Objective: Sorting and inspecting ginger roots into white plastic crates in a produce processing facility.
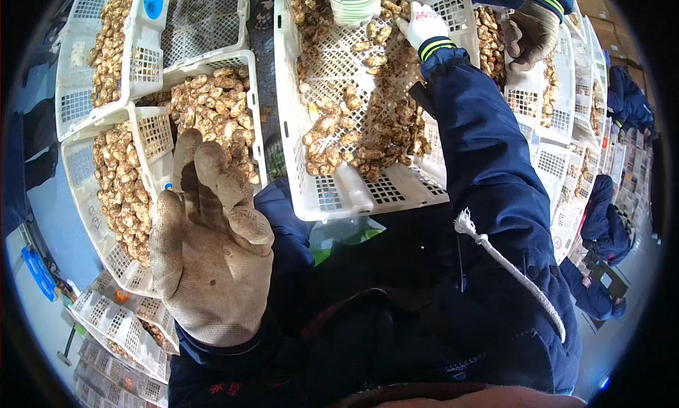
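My left hand, in a soiled knit glove, is held palm up beside the crates on the left, fingers slightly curled and nothing in it. My right hand, in a white glove with red print, reaches over the far right part of a white plastic crate; its fingertips are partly hidden, so a grip cannot be told. Knobbly brown tuber-like pieces lie scattered on the crate's mesh floor, with more heaped near its right side. A dark object of unclear kind sticks out beside my right sleeve.
A co-worker's pale gloved hand is over the same crate; another person's soiled glove is at upper right. Filled crates stand on the left, beside a crate with bare mesh. More crates and people in navy clothing are at right.
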`<move>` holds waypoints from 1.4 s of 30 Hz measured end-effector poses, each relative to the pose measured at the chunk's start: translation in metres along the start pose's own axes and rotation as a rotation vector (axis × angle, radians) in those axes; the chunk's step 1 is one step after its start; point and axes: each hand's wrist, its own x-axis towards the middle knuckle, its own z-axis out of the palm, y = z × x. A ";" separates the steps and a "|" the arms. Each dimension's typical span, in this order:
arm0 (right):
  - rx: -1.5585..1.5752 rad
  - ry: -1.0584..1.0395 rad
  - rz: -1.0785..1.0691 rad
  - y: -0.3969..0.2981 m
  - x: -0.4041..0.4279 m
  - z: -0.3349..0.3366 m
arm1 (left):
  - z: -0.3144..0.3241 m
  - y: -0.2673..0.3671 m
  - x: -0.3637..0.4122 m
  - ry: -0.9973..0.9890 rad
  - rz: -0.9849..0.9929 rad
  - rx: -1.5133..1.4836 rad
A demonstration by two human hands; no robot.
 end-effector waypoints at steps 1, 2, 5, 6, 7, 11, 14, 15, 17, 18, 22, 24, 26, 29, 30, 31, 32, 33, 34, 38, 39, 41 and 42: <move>0.005 -0.024 -0.012 0.001 0.003 0.002 | 0.002 -0.002 0.000 0.007 0.005 -0.008; -0.052 0.015 -0.034 0.003 0.001 0.006 | 0.004 -0.003 -0.001 0.014 0.010 -0.016; 0.073 0.071 0.015 -0.011 -0.006 0.011 | 0.000 -0.001 0.000 -0.031 -0.024 -0.018; 0.079 0.059 0.030 -0.007 -0.005 0.020 | -0.001 0.000 0.000 -0.032 -0.034 -0.022; 0.076 0.061 0.035 -0.003 -0.008 0.028 | 0.000 -0.002 0.000 -0.038 -0.025 -0.034; 0.266 0.031 -0.058 -0.016 -0.034 0.011 | -0.002 -0.003 0.003 -0.092 -0.056 -0.054; 0.434 -0.124 -0.135 -0.036 -0.063 -0.011 | 0.007 -0.002 -0.011 -0.131 -0.023 -0.025; 0.493 -0.196 -0.125 -0.033 -0.074 -0.021 | 0.003 -0.002 -0.008 -0.140 -0.043 -0.034; 0.515 -0.333 -0.056 -0.019 -0.086 -0.029 | -0.007 -0.003 -0.003 -0.138 -0.056 -0.093; 0.386 -0.317 -0.030 -0.015 -0.090 -0.029 | -0.004 -0.005 -0.005 -0.040 0.016 -0.099; 0.169 -0.044 -0.279 -0.039 -0.102 -0.055 | 0.002 0.001 -0.017 -0.101 -0.021 -0.127; 0.155 -0.094 -0.421 -0.059 -0.105 -0.047 | 0.002 0.000 -0.016 -0.100 -0.015 -0.095; 0.085 -0.115 -0.456 -0.083 -0.114 -0.042 | 0.006 0.001 -0.017 -0.067 -0.026 -0.082; -0.002 -0.144 -0.389 -0.079 -0.104 -0.007 | 0.006 0.001 -0.015 -0.053 -0.018 -0.058; 0.012 -0.155 -0.390 -0.077 -0.105 -0.008 | 0.005 0.000 -0.015 -0.067 0.004 -0.051; 0.024 -0.167 -0.390 -0.076 -0.107 -0.010 | 0.003 0.000 -0.015 -0.067 0.007 -0.053; 0.148 -0.230 -0.361 -0.072 -0.109 -0.013 | 0.002 0.000 -0.015 -0.070 0.018 -0.055; 0.273 -0.292 -0.335 -0.070 -0.111 -0.021 | 0.000 0.001 -0.015 -0.072 0.033 -0.057; 0.511 -0.318 -0.343 -0.063 -0.111 -0.033 | 0.001 0.001 -0.016 -0.073 0.033 -0.058; 1.494 -0.469 -0.035 -0.020 -0.097 -0.033 | 0.004 0.003 -0.016 -0.105 0.006 -0.053; 2.026 -0.567 0.101 -0.015 -0.096 -0.044 | 0.005 0.002 -0.016 -0.149 -0.012 -0.051; 2.131 -0.595 -0.211 -0.018 -0.089 -0.079 | 0.006 0.004 -0.018 -0.159 0.008 -0.006; 2.045 -0.486 -0.098 -0.023 -0.098 -0.100 | 0.004 0.004 -0.015 -0.173 0.005 0.035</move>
